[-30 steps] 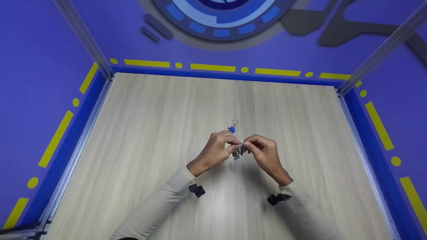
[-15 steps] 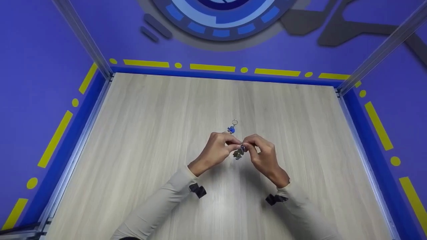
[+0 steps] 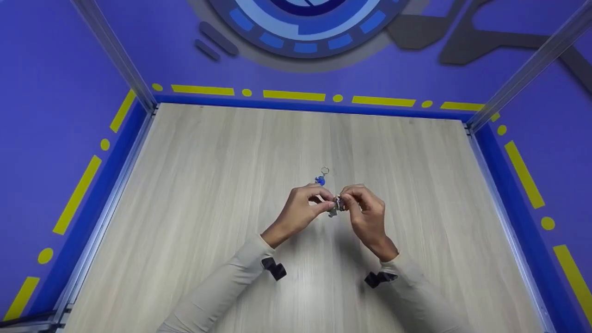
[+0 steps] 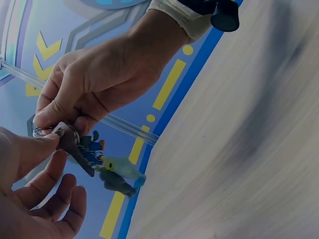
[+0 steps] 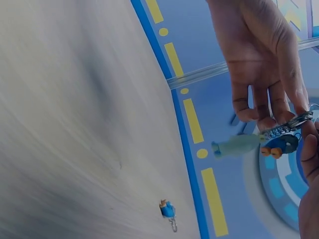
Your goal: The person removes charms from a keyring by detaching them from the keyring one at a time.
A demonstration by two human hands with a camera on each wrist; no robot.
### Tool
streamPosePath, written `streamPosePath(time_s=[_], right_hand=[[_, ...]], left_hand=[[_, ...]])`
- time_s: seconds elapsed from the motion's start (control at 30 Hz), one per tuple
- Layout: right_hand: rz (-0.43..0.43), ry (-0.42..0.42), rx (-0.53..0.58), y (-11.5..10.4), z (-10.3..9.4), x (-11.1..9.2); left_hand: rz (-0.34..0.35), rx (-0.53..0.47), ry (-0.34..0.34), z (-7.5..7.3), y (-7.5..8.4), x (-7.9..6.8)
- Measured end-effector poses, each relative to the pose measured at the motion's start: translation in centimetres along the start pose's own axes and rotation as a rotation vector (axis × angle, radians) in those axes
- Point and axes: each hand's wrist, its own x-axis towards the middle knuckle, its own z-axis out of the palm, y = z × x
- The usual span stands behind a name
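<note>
My left hand (image 3: 303,206) and right hand (image 3: 367,210) meet above the table, pinching a keychain between thumbs and fingers. Its metal split ring (image 5: 301,119) and short chain (image 5: 277,132) show at the fingertips in the right wrist view. Several small charms hang from it: a pale green figure (image 4: 125,168), a dark grey one (image 4: 115,182) and a blue one with orange parts (image 5: 280,145). A flat brownish piece (image 4: 75,149) sits close under the fingers in the left wrist view. Fingers partly cover the ring.
Just beyond my left hand, a second keychain with a blue figure (image 3: 320,180) and a metal ring (image 3: 325,170) lies on the wood-grain table (image 3: 222,152). Blue panels with yellow marks (image 3: 294,95) enclose the back and sides.
Both hands stay together with small finger shifts. The held keychain has moved slightly to the right, and its hanging charms have turned. The keychain on the table remains in place.
</note>
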Motion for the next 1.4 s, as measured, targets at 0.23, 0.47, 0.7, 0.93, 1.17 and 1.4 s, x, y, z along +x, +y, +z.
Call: streamPosePath(time_s=[0.23, 0.47, 0.7, 0.93, 1.17, 1.4], right_hand=[[0.102, 0.041, 0.032, -0.2, 0.4, -0.2], [0.143, 0.033, 0.033, 0.0, 0.2, -0.3], [0.179, 0.024, -0.009, 0.2, 0.0, -0.4], [0.174, 0.028, -0.014, 0.3, 0.1, -0.6], [0.163, 0.039, 0.003, 0.2, 0.1, -0.3], [0.155, 0.031, 0.012, 0.3, 0.2, -0.2]], left_hand=[[-0.028, -0.035, 0.047, 0.0, -0.3, -0.3], [-0.06, -0.075, 0.092, 0.0, -0.4, -0.4], [-0.07, -0.091, 0.139, 0.0, -0.1, -0.3], [-0.041, -0.072, 0.141, -0.2, 0.1, -0.2], [0.037, -0.025, 0.091, -0.7, 0.6, 0.1], [0.023, 0.011, 0.046, -1.0, 0.8, 0.4]])
